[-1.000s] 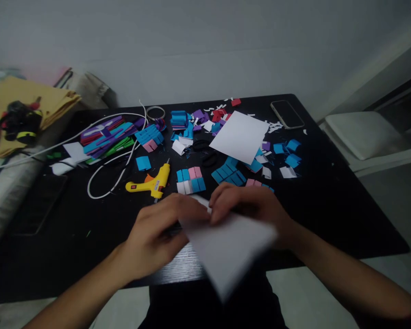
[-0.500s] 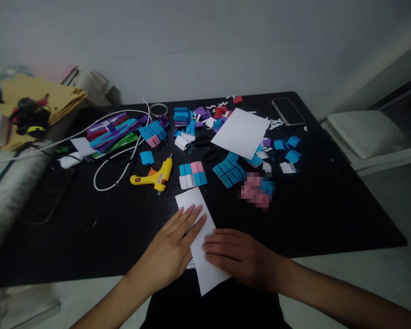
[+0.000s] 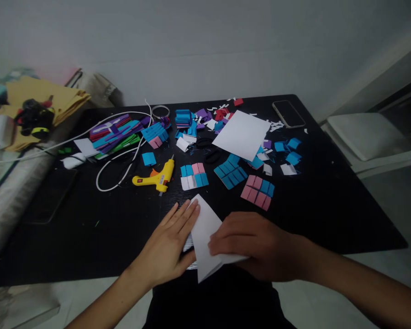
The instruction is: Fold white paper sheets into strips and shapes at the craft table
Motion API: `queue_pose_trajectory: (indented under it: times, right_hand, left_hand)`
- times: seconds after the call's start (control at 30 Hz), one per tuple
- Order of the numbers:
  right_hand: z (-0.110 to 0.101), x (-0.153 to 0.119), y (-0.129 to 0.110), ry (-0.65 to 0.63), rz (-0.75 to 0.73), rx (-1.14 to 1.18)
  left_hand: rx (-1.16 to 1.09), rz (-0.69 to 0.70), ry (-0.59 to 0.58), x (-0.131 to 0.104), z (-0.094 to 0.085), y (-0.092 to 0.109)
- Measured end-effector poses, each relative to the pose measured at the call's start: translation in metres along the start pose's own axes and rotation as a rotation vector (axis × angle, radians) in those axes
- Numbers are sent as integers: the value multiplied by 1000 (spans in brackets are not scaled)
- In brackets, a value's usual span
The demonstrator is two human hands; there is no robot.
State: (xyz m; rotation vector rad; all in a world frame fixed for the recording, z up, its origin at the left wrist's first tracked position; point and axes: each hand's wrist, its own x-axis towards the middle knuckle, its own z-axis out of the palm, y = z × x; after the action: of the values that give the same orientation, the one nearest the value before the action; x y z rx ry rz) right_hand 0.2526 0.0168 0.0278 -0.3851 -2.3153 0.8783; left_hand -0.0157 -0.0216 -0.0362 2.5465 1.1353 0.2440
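Observation:
A folded sheet of white paper (image 3: pixel 205 224) lies at the front edge of the black table, its lower corner poking over the edge. My left hand (image 3: pixel 173 237) lies flat with fingers stretched, its fingertips pressing on the paper's upper left edge. On the right side, my right hand (image 3: pixel 253 244) has its fingers curled over the paper and grips it; the thumb is hidden. Just beyond the paper are grids of small folded paper pieces: a pink, blue and white one (image 3: pixel 194 176), a blue one (image 3: pixel 230 172), and a pink and blue one (image 3: pixel 257 192).
A yellow glue gun (image 3: pixel 155 177) lies left of the grids, near a looped white cable (image 3: pixel 98 176). Farther back are a white sheet (image 3: pixel 242 135), black-handled scissors (image 3: pixel 210 156), colored paper strips (image 3: pixel 114 132) and scraps. A phone (image 3: pixel 288 114) rests at the back right.
The paper's far end has drawn nearer to me and now forms a point. My right hand has gone from lying flat to gripping the paper. My left hand stays pressed on it.

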Motion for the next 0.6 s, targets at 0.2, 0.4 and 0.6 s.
queue_pose_trajectory:
  times: [0.2,0.4,0.6]
  right_hand:
    - [-28,15,-13,184,263,285]
    - [-14,24,31,561,841,842]
    - [1,19,63,482,833,1080]
  left_hand:
    - [-96,-40,115,1,1,-2]
    - [-577,-81,204,14,-23,5]
    - [-628,-184,343,28,-44,4]
